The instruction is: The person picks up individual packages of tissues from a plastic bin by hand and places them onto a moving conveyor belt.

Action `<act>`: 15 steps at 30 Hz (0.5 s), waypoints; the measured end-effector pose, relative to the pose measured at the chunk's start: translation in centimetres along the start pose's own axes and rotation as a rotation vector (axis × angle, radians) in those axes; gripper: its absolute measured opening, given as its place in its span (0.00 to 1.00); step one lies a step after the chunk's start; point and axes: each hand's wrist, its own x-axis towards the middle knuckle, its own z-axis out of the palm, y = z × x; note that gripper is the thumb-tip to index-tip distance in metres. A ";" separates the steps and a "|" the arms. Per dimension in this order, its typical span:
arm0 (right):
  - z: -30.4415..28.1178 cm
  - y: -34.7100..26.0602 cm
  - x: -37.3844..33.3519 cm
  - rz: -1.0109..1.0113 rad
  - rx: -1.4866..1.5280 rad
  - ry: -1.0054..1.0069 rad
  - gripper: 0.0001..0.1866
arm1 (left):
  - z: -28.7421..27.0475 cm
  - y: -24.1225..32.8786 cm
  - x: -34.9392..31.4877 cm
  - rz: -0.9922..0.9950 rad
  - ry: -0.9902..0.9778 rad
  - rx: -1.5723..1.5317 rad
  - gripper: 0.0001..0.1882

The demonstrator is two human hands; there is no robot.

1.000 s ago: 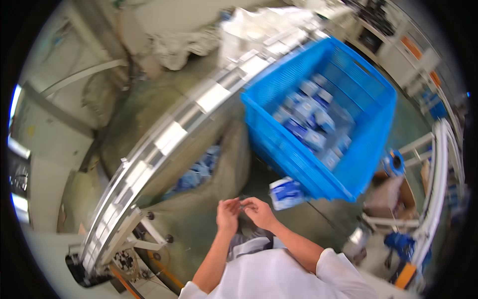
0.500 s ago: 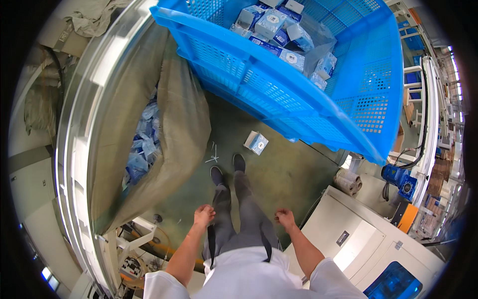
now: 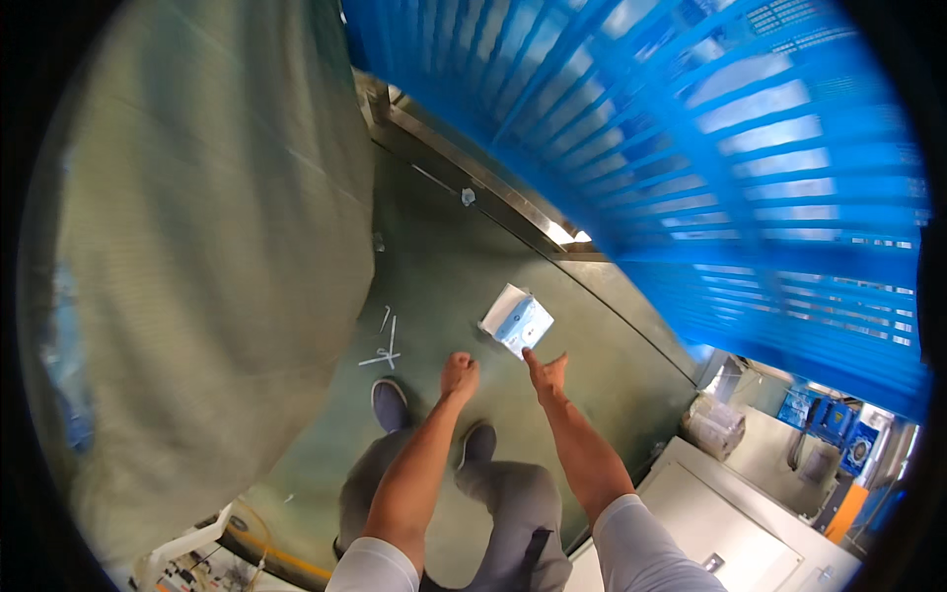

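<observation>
A small white and light-blue carton lies on the floor ahead of me, with a pale flap standing out on its left side. My right hand reaches down toward it with thumb and fingers apart. One fingertip overlaps the carton's near corner in the picture; I cannot tell whether they touch. To the left, my left hand is curled into a loose fist above the floor, apart from the carton, and nothing shows in it.
A blue slatted plastic crate overhangs the upper right. The left side is filled by a large grey-green cloth bag. White strips lie on the floor near my shoes. At lower right stand a cream cabinet and a wrapped roll.
I have bent lower and closer to the carton and crate. Both hands have moved forward and nearer each other; the right hand's fingers have spread beside the carton.
</observation>
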 end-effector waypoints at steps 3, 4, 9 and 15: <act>5.8 -2.2 5.5 0.060 -0.055 0.029 0.65 | 4.8 -0.6 9.7 0.151 0.078 0.013 0.21; 7.2 -3.1 6.0 0.088 -0.115 0.055 0.66 | 6.2 -0.9 12.2 0.237 0.128 0.013 0.22; 11.0 0.3 10.3 0.003 -0.059 0.098 0.63 | 10.2 1.3 17.1 0.139 0.015 0.203 0.25; 5.8 4.2 11.1 -0.054 0.677 -0.400 0.49 | 11.3 2.1 17.3 0.097 -0.345 0.183 0.30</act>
